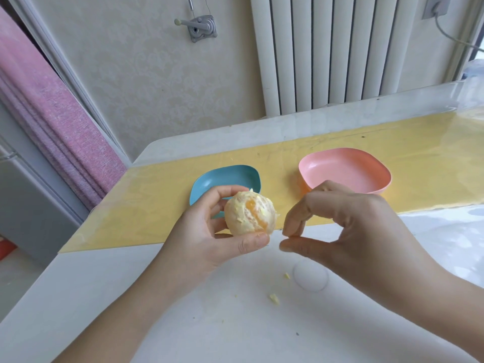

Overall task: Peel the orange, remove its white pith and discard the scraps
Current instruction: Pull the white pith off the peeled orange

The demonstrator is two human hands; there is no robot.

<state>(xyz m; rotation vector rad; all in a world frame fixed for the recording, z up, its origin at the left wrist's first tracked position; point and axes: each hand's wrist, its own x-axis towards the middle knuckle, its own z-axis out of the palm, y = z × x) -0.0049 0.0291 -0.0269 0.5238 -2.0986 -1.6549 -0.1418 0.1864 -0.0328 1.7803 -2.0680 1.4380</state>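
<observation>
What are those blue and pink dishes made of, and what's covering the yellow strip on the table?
Blue dish: probably plastic, with a satin finish; thin rim, even colour, soft sheen. Pink dish: the same look, so likely plastic too. Yellow strip: lies under a clear glossy sheet, glass or soft vinyl, I cannot tell which; it throws bright reflections and its see-through edge shows.

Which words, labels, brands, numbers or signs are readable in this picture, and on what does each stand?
None: no readable text shows.
The blue plastic dish, the pink plastic dish, the grey metal crank on the wall and the grey wall socket bear no legible marks.
The peeled orange in the left hand carries no visible sticker.
</observation>
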